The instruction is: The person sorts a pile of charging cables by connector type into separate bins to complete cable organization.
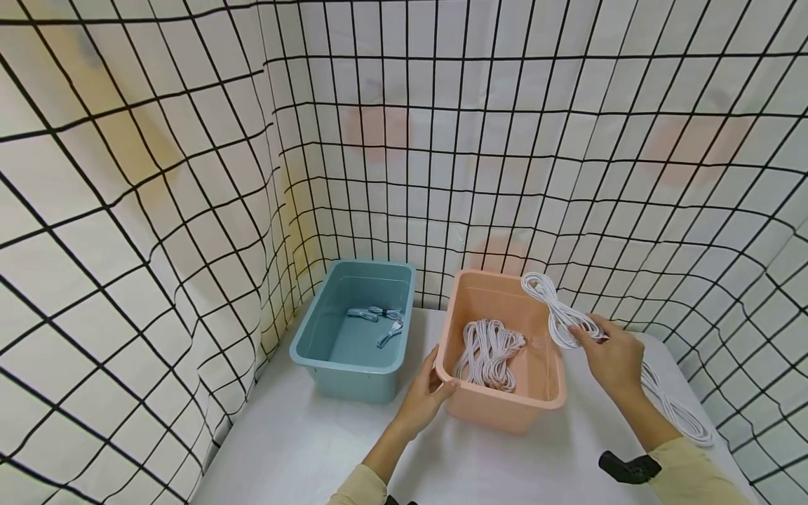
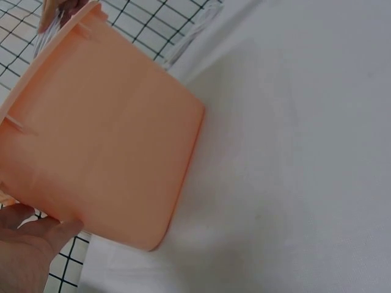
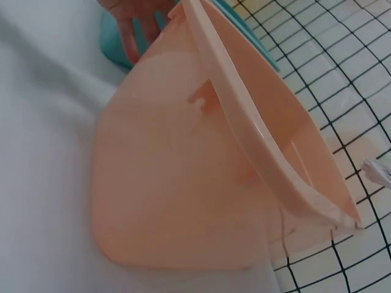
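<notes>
Pinched between the thumb and fingers of the right hand (image 1: 611, 358), a white cord bundle (image 1: 571, 319) hangs over the far right rim of the peach bin (image 1: 505, 410) — a long hank of thin, glossy cord folded into many parallel strands. One looped end rises above the bin's far right corner, while the other trails down past the wrist and lies on the white table (image 1: 303, 449) to the right. The left hand (image 1: 424, 400) grips the bin's near left corner, thumb hooked over the rim and fingers against the outer wall. Inside the peach bin, toward its left side, lies a second white cord coil (image 1: 487, 353), loosely spread on the floor. Just left of it stands a teal bin (image 1: 344, 368) holding pale blue cables (image 1: 381, 321) near its far right corner. Grid-patterned curtains (image 1: 158, 210) enclose the table — left, far and right.
</notes>
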{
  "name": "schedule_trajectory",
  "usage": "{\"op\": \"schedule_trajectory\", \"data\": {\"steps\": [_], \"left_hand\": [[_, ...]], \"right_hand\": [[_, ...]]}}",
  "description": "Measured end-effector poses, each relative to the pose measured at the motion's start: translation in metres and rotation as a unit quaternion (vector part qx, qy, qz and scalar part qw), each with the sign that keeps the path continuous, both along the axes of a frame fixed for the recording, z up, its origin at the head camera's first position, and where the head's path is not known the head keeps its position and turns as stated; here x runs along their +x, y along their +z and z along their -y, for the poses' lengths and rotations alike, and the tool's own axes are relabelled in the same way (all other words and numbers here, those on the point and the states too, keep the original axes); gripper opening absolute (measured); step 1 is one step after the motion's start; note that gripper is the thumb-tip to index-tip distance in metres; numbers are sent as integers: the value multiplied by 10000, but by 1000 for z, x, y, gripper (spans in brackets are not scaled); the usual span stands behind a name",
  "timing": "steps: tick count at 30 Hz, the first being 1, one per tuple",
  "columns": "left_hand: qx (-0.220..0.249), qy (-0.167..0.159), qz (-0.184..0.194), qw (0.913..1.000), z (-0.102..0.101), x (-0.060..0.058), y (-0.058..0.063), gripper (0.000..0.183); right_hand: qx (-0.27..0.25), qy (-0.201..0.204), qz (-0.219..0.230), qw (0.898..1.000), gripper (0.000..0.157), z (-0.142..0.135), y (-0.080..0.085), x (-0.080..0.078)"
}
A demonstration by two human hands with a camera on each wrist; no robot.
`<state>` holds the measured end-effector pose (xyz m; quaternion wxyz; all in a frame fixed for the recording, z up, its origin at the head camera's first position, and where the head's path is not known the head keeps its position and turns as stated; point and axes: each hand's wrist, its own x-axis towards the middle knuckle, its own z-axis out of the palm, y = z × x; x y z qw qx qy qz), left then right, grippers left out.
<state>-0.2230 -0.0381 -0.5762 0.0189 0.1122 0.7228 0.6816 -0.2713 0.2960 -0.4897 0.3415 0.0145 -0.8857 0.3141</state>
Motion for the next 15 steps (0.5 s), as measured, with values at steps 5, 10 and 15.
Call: {"op": "schedule_trajectory", "data": {"steps": [5, 10, 15], "left_hand": [[10, -4, -23, 10000, 0, 2, -2, 80], [41, -13, -20, 10000, -1, 3, -3, 79], [61, -8, -47, 10000, -1, 1, 0, 80]], "right_hand": [[45, 133, -168, 9998, 43, 13, -3, -4], [109, 321, -403, 9986, 43, 26, -4, -7], [37, 473, -530, 9975, 42, 40, -1, -13]]}}
